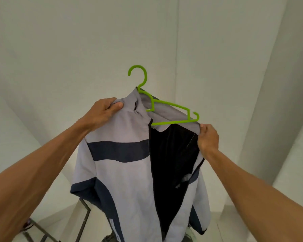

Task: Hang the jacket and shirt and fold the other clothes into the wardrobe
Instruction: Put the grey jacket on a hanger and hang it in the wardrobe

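A light grey jacket (129, 172) with dark blue bands and a black lining hangs open in front of me. A bright green plastic hanger (166, 109) sits inside its collar, its hook pointing up. My left hand (101, 112) grips the jacket's left shoulder beside the collar. My right hand (207, 137) pinches the grey fabric of the right shoulder just under the hanger's end. The hanger's left arm is hidden under the fabric.
Plain white walls (77, 49) fill the view, with a corner and a white panel (269, 102) at the right. A dark metal frame (85, 217) shows at the lower left, below the jacket.
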